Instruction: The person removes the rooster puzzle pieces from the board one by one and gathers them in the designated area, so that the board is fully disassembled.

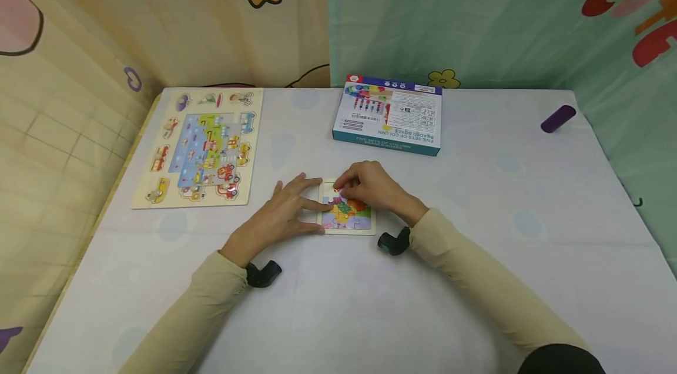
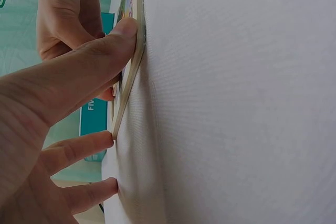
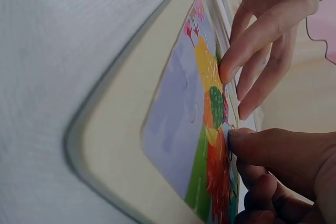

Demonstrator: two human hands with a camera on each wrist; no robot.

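A small jigsaw puzzle in a pale wooden frame lies flat on the white table, its picture showing a colourful bird on lilac and green. My left hand is spread at its left side: the thumb rests on the near left corner, one finger lies over the picture, and another touches the far left corner. Over the far part of the puzzle, my right hand pinches a small puzzle piece between thumb and curled index finger. In the right wrist view the fingers hide most of that piece.
A larger wooden picture board with vehicle pieces lies at the left. Behind the puzzle is a flat teal and white box of beads. A dark purple cylinder lies at the far right. Curtains stand along the table's back and sides.
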